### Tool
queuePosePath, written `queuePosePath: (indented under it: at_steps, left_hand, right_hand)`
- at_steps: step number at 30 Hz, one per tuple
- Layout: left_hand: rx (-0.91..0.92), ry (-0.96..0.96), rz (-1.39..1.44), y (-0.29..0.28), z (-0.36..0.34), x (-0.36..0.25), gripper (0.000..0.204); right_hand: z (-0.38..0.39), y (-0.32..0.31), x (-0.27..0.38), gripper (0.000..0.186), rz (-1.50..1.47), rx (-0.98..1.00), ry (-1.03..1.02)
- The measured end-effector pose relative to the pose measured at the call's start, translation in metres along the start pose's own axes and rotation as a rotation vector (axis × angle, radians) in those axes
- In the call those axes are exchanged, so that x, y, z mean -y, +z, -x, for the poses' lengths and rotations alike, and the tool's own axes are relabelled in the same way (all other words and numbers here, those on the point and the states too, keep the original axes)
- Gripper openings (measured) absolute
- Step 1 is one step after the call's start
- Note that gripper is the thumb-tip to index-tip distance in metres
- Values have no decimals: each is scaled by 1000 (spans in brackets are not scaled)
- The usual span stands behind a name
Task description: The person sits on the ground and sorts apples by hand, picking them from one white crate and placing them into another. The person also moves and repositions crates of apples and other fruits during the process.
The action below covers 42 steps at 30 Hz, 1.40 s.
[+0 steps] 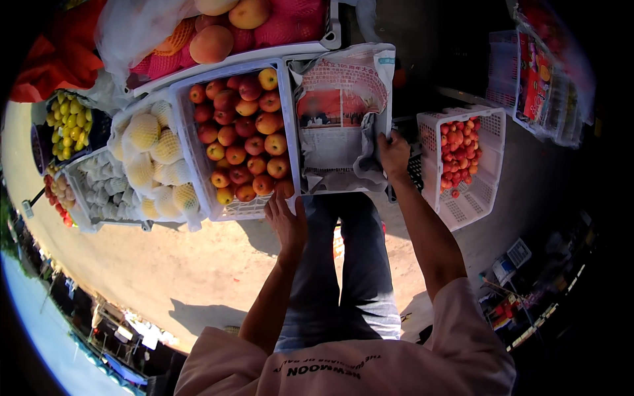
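My left hand is at the near right corner of a white plastic crate filled with round red-and-yellow fruit, apples or nectarines. Its fingers curl about the nearest fruit, close to the crate's rim. Beside that crate stands another, lined with printed newspaper; I see no fruit on the paper. My right hand is closed at the lined crate's right edge, where the paper is crumpled. Whether it grips paper, rim or both is hidden.
To the right, a white basket holds small red fruit. Left are net-wrapped pale fruit, a grey-filled crate and yellow-green fruit. Behind, a crate carries peaches. Stacked clear boxes stand far right.
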<state>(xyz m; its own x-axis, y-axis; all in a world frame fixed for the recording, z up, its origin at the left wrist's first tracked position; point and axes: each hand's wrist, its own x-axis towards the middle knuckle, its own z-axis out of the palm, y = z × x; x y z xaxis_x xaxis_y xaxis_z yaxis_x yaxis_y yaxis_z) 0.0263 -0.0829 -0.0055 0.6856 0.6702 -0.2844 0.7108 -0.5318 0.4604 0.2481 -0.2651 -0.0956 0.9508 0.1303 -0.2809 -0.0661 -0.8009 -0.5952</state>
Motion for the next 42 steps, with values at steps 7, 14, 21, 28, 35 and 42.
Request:
queuePosePath:
  at_steps: [7,14,21,28,35,42]
  left_hand:
    - [99,-1,54,26,-22,4,50]
    - [107,-2,-6,39,-31,7,42]
    - [83,43,-35,44,-30,11,38]
    - [94,7,-52,45,-30,7,42]
    - [46,38,-69,54,-28,12,35]
    - [112,20,-75,47,-28,-5,29]
  right_hand:
    - [1,-14,-7,64,-695,363,381]
    - [-49,17,-60,73,-933,419,825]
    - [-17,14,-34,59,-745,264,784]
    - [-2,15,-25,51,-972,247,790]
    - [-7,21,-26,47,-1041,373,785]
    - [-14,22,-92,35,95,87,487]
